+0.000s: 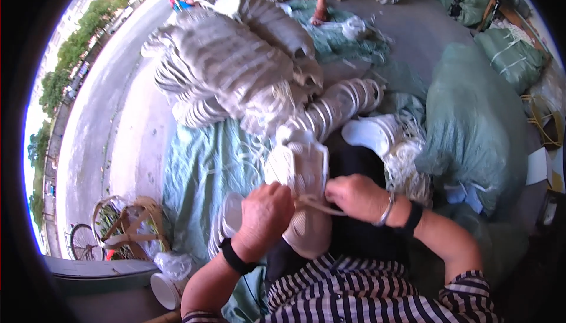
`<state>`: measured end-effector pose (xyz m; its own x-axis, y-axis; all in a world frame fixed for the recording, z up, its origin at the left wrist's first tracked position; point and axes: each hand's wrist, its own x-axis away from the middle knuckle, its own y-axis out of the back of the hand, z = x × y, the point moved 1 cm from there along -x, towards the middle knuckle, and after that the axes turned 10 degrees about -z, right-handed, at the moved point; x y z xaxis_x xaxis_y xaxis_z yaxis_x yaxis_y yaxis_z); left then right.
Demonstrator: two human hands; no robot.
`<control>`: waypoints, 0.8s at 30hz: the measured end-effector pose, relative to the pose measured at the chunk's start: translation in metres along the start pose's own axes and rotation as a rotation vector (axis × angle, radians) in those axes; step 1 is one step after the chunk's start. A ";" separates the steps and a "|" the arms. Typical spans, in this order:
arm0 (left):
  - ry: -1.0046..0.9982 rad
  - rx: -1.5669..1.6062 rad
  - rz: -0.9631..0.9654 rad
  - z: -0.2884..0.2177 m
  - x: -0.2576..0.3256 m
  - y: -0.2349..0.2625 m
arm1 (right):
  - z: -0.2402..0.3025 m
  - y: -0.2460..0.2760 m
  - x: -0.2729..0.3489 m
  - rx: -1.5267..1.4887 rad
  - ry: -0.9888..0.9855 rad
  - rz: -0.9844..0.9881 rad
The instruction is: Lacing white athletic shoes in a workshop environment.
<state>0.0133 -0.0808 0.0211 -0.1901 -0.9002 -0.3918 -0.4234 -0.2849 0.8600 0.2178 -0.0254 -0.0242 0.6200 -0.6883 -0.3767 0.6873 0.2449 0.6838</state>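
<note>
A pale shoe upper (311,167) lies across my lap, its rounded mesh toe toward me. A light shoelace (321,205) runs across its middle. My left hand (268,210) is closed at the upper's left edge, on the lace where it comes out there; the fingertips are partly hidden. On the other side my right hand (358,198) is closed, thumb and fingers pinched together on the lace, the back of the hand hiding part of the grip. Beyond the upper's far end, loose white laces (253,157) spread over the green sheet.
A large pile of nested pale uppers (224,58) stands ahead. More white uppers (371,133) and bundled laces (407,167) lie right of my knee, beside a bulky green sack (474,128). A white bucket (167,290) stands at left. Other people sit at the far end.
</note>
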 end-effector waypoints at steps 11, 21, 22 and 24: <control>-0.676 -0.201 0.248 0.008 -0.034 0.021 | 0.021 0.022 -0.022 0.414 0.422 0.114; -0.558 -0.375 0.470 0.016 -0.021 -0.005 | 0.008 0.016 -0.018 0.241 0.327 0.091; -0.553 -0.377 0.468 0.008 -0.024 -0.008 | 0.007 0.016 -0.017 0.228 0.324 0.086; -0.364 -0.400 0.765 -0.002 -0.028 -0.015 | 0.007 0.017 -0.015 0.226 0.334 0.093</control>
<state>0.0268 -0.0520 0.0200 -0.5852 -0.7505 0.3072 0.2549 0.1893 0.9482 0.2175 -0.0160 -0.0029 0.7898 -0.4020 -0.4633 0.5453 0.1143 0.8304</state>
